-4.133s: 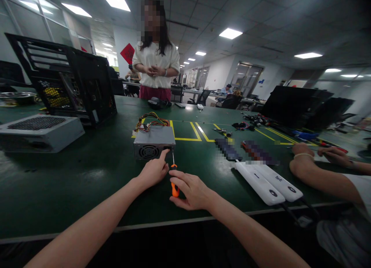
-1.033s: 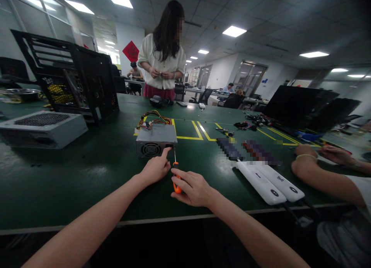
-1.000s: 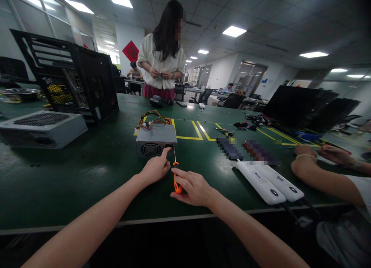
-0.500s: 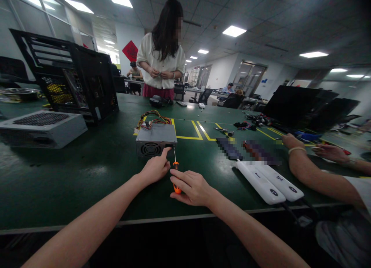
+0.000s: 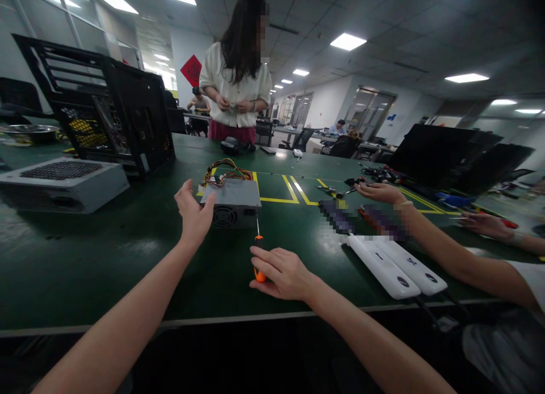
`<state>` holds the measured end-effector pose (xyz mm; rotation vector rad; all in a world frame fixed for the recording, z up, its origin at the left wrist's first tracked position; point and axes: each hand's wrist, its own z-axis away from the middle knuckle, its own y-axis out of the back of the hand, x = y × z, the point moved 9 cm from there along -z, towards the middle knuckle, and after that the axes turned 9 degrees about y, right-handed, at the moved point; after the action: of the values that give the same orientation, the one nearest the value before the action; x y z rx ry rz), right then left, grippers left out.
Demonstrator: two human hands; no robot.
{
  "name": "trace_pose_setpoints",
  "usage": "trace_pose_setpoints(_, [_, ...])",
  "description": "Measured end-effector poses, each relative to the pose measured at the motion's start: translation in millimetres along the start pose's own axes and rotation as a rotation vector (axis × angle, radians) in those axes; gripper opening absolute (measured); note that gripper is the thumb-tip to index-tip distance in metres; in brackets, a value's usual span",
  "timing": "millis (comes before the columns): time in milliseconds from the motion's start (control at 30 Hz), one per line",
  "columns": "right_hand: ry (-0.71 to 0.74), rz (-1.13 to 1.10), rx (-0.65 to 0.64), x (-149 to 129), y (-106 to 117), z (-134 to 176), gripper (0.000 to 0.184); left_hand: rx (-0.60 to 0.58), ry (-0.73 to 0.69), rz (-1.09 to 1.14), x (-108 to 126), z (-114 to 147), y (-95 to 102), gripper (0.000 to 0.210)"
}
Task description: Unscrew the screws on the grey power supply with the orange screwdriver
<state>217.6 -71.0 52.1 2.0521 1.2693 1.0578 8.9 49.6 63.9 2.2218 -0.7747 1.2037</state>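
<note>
A grey computer power supply [image 5: 235,200] stands on the green table, its fan grille towards me and a bundle of coloured cables [image 5: 227,171] behind it. My right hand [image 5: 281,273] is closed around the orange and black handle of a screwdriver [image 5: 258,240]. The screwdriver's shaft points away from me, its tip at the power supply's front right corner. At the power supply's left side is my left hand [image 5: 193,212], fingers apart and thumb in front of the casing. Whether it touches the metal I cannot tell.
An open black computer case [image 5: 149,121] and a second power supply [image 5: 63,184] stand on the left. Two white devices [image 5: 387,269] lie to the right, near a co-worker's reaching arm [image 5: 460,246]. Across the table stands a person [image 5: 236,87]. Dark monitors [image 5: 447,155] are far right.
My left hand has left the power supply's front right corner and moved left to its other side, fingers opening. My right hand keeps the screwdriver in place. A co-worker's hand has reached forward and left.
</note>
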Motion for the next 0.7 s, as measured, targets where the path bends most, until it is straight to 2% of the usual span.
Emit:
trace_pose_setpoints(100, [-0.047,-0.036,0.077,4.7,4.8,1.0,0.039,-0.149,0.326,0.144,-40.2,-7.7,-17.4,0.057])
trace_pose_setpoints(167, [-0.061,-0.055,0.079,5.9,4.9,0.9,0.041,-0.243,0.428,0.233,-49.7,-4.3,-28.2,0.052])
trace_pose_setpoints(233, [-0.045,-0.043,0.044,4.2,3.1,-0.1,0.039,-0.298,0.429,0.29,-48.0,-1.6,-32.7,0.047])
trace_pose_setpoints(333, [-0.007,0.034,-0.006,0.8,1.5,-1.5,0.033,-0.3,0.385,0.312,-42.7,-1.7,-29.2,0.044])
trace_pose_setpoints(533, [0.02,0.081,0.083,-2.3,9.7,-0.1,0.027,-0.32,0.401,0.308,-41.5,-0.2,-26.5,0.044])
trace_pose_setpoints(700, [0.099,0.035,0.098,-10.4,12.0,1.6,0.038,-0.344,0.354,0.201,-38.5,6.2,-31.7,0.041])
